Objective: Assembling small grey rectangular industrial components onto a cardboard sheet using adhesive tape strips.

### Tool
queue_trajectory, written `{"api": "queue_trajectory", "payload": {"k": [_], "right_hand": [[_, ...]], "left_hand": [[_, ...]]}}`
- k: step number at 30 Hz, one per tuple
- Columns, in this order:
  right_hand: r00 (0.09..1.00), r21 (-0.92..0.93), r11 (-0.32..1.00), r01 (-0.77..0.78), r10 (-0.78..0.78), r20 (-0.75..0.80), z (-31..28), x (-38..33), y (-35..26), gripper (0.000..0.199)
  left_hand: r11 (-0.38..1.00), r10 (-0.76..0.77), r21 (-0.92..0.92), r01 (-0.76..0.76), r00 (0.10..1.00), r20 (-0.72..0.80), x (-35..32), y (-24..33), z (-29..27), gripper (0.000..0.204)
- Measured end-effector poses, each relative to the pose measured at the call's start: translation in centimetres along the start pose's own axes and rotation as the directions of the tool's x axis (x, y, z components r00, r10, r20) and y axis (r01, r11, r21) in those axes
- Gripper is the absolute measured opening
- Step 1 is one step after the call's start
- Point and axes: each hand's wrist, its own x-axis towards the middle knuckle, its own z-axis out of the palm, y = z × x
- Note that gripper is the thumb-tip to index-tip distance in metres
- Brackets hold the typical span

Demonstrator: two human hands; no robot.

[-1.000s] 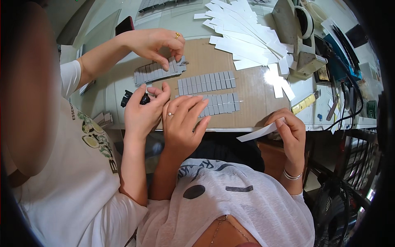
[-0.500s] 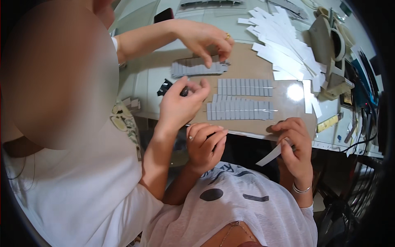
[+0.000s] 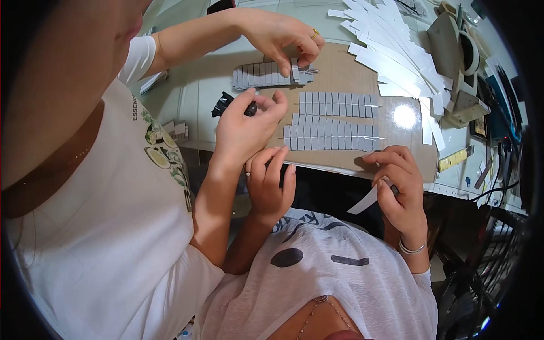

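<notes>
While the right hand (image 3: 399,184) pinches a thin white strip (image 3: 364,201) — left hand (image 3: 271,181) loosely spread.

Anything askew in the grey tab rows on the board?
Yes. The top row, under the co-worker's hand, is tilted and partly off the brown board. The lower rows lie straight. One tab stands up.

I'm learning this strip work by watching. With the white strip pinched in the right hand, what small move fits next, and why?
Probably bring the white strip up over the brown board. The right hand pinches it just below the table edge, the left hand is free, and the rows of grey pieces lie right above.
</notes>
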Motion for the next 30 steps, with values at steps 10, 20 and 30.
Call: {"api": "queue_trajectory", "payload": {"k": [10, 20, 30], "right_hand": [[0.999, -0.006, 1.0, 0.002, -0.001, 0.048, 0.5, -0.3, 0.1, 0.004], [0.998, 0.007, 0.999, 0.046, -0.047, 0.04, -0.1, 1.3, -0.2, 0.005], [0.98, -0.151, 0.969, 0.193, -0.182, 0.084, -0.4, 6.6, 0.1, 0.008]], "left_hand": [[0.998, -0.035, 0.058, 0.031, 0.997, 0.075, -0.5, -0.1, 0.2, 0.043], [1.0, -0.001, -0.001, 0.001, 0.998, 0.06, -0.5, -0.3, 0.2, 0.043], [0.998, -0.014, -0.052, 0.017, 0.999, 0.049, -0.5, -0.6, 1.2, 0.047]]}}
